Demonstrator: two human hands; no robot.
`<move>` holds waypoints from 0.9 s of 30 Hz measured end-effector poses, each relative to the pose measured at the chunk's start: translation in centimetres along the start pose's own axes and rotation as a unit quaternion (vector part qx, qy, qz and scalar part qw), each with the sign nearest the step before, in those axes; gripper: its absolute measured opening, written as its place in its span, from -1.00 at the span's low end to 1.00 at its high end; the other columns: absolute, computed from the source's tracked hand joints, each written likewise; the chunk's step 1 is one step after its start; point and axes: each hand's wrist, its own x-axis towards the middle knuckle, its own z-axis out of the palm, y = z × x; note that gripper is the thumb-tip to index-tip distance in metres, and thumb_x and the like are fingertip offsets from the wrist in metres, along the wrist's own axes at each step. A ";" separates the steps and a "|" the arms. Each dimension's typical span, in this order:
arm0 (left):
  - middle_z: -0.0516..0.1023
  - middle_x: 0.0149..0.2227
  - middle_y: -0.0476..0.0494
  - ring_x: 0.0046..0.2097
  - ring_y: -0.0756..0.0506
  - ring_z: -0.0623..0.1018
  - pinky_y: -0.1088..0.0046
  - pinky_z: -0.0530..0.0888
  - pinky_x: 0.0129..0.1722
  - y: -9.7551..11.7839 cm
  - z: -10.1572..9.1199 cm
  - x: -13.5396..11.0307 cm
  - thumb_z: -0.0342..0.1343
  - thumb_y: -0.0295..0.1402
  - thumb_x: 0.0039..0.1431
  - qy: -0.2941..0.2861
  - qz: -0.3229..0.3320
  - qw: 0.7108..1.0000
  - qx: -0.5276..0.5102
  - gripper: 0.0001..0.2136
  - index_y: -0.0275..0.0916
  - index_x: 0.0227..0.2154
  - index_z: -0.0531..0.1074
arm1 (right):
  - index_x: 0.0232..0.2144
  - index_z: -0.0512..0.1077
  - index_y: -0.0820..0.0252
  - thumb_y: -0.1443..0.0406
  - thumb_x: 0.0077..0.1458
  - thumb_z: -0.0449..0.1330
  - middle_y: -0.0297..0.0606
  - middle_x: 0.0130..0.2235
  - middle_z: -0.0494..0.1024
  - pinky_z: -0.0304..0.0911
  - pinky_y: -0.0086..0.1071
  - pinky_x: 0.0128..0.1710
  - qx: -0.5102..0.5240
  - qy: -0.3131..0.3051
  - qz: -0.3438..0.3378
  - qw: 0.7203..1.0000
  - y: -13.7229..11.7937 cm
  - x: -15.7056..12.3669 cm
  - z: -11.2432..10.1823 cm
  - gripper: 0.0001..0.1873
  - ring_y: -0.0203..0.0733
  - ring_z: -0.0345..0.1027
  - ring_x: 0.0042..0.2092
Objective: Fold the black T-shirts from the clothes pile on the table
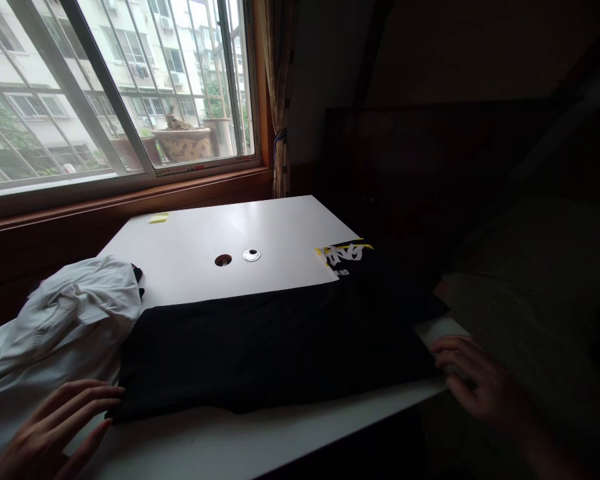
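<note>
A black garment (pixel 260 347), its kind hard to make out in the dark, lies folded lengthwise across the table. White lettering and yellow trim (pixel 347 253) show at its far right part. At its near left corner, my left hand (pixel 63 423) has its fingers stretched out, with fingertips and thumb touching the cloth edge. My right hand (pixel 473 380) is by the right end, its fingers loosely bent and apart, fingertips at the garment's edge. Shadow hides part of that hand.
The white table (pixel 195 270) has a round hole (pixel 223 261) with a ring-shaped cover (pixel 251 255) beside it. Crumpled white cloth (pixel 80 307) lies at the left. A yellow note (pixel 159 218) is near the back edge. A barred window (pixel 130 87) and curtain (pixel 280 100) stand behind.
</note>
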 end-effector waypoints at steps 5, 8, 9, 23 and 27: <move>0.61 -0.02 -0.08 0.03 -0.24 0.56 0.22 0.55 -0.04 2.1 0.3 4.0 0.13 -0.35 0.26 0.033 0.062 0.998 0.001 -0.81 -0.06 -0.09 0.54 | -0.26 0.52 -0.01 0.37 0.13 0.13 -0.23 -0.19 0.58 0.35 -0.01 -0.02 0.013 0.050 -0.019 0.998 -3.0 4.1 -0.2 -0.79 0.05 0.46 -0.08; 0.50 0.16 -0.09 0.23 -0.26 0.42 0.18 0.51 0.12 6.3 1.6 8.4 0.09 -0.35 0.33 -0.025 0.097 0.995 0.001 -0.77 -0.09 -0.01 0.52 | -0.08 0.49 0.00 0.39 0.21 0.10 -0.19 -0.05 0.56 0.36 -0.03 0.03 0.060 -0.020 -0.052 0.997 -8.0 7.3 1.9 -0.70 0.01 0.42 0.03; 0.45 0.22 -0.11 0.28 -0.28 0.36 0.15 0.49 0.17 7.7 2.2 9.6 0.10 -0.33 0.34 -0.052 0.114 0.992 0.009 -0.73 -0.10 0.06 0.50 | -0.01 0.48 0.01 0.39 0.23 0.11 -0.18 0.01 0.54 0.36 -0.05 0.07 0.080 -0.055 -0.073 0.993 -9.9 8.1 2.9 -0.68 0.00 0.40 0.07; 0.50 0.17 -0.14 0.21 -0.19 0.47 0.22 0.52 0.16 10.7 6.1 10.2 0.09 -0.39 0.37 -0.171 0.196 0.963 -0.072 -0.59 -0.09 0.25 0.33 | -0.18 0.45 0.10 0.45 0.06 0.19 -0.23 -0.11 0.57 0.34 -0.13 0.04 0.116 -0.150 -0.179 0.965 -15.0 8.1 6.8 -0.74 -0.07 0.43 -0.05; 0.56 0.09 -0.16 0.12 -0.16 0.54 0.32 0.58 0.06 10.5 5.8 9.6 0.03 -0.42 0.42 -0.165 0.199 0.965 -0.051 -0.70 -0.16 0.15 0.42 | -0.18 0.47 0.10 0.45 0.07 0.18 -0.24 -0.13 0.57 0.35 -0.14 0.03 0.073 -0.149 -0.164 0.972 -12.6 7.2 4.9 -0.74 -0.08 0.47 -0.10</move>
